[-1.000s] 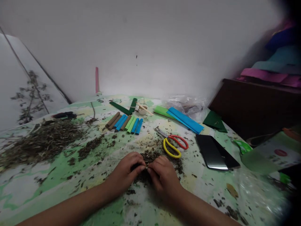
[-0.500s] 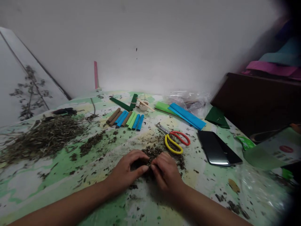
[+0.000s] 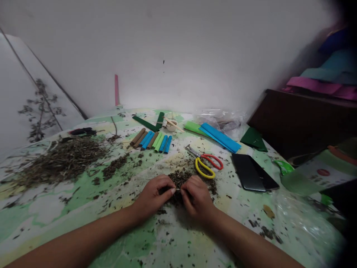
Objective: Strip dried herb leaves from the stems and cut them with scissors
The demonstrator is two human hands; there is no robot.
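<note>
My left hand (image 3: 156, 193) and my right hand (image 3: 197, 195) are close together over a small heap of crumbled dried leaves (image 3: 178, 178) on the tablecloth. Thumb and index fingertip meet in a pinch on the left hand. The right hand's fingers are curled, its thumb pressed to the index finger. Whatever lies between the fingertips is too small to make out. Just beyond the right hand lie scissors (image 3: 205, 163) with one red and one yellow handle. Farther back is a row of several brown, blue and green rolls (image 3: 152, 140).
Dried leaves and stems (image 3: 67, 158) are piled at the left. Blue folded strips (image 3: 220, 137) and a small cup (image 3: 171, 125) with sticks across it stand at the back. A black phone (image 3: 248, 173) and a greenish container (image 3: 315, 171) are on the right.
The left thumb and index fingertip have come closer together. Both hands stay over the heap. The whole view has shifted slightly.
</note>
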